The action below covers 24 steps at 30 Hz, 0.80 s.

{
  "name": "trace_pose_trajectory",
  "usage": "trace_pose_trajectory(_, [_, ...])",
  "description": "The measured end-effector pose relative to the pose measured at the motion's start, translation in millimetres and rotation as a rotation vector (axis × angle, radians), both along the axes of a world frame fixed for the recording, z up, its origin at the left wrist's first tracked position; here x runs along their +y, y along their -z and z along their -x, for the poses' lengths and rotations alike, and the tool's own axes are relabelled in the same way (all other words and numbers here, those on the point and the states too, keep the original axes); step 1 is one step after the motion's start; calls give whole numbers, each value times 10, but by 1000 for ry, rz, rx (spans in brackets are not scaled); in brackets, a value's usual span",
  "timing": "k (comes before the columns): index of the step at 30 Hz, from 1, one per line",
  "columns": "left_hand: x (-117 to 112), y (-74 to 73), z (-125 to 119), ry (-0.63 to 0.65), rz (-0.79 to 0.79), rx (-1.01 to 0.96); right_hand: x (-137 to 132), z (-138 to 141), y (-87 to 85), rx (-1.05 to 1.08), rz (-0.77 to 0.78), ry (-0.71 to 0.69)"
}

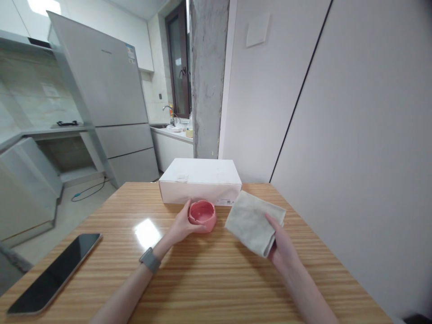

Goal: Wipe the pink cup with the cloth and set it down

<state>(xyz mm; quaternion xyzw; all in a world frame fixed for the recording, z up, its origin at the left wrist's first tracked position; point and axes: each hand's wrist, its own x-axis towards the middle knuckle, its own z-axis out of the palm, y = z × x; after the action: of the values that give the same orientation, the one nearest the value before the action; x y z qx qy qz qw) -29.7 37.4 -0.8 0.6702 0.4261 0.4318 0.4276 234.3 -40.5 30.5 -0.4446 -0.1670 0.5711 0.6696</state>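
Observation:
A pink ashtray [209,222] with a notched rim is on the wooden table, just in front of the white box. My left hand [184,223] is closed around its left side, thumb at the front and fingers behind; a grey watch band circles that wrist. On the right, my right hand [279,240] grips a folded light grey cloth [253,220] by its right edge, thumb on top and the other fingers hidden underneath. The cloth is held above the table, to the right of the ashtray and apart from it.
The white box [199,192] stands at the table's far edge. A dark-screened phone [56,272] lies at the left of the wooden table [209,288]. A pale wall [354,157] runs along the right side. Beyond are a fridge [101,76] and a sink counter.

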Motion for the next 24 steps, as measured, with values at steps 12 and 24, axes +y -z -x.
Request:
trace_pose_trajectory(12, [-200, -30, -289, -150, 56, -275, 520, 969, 266, -400, -235, 35])
trace_pose_trajectory(24, [-387, -105, -390, 274, 759, -837, 396, 915, 379, -409, -344, 274])
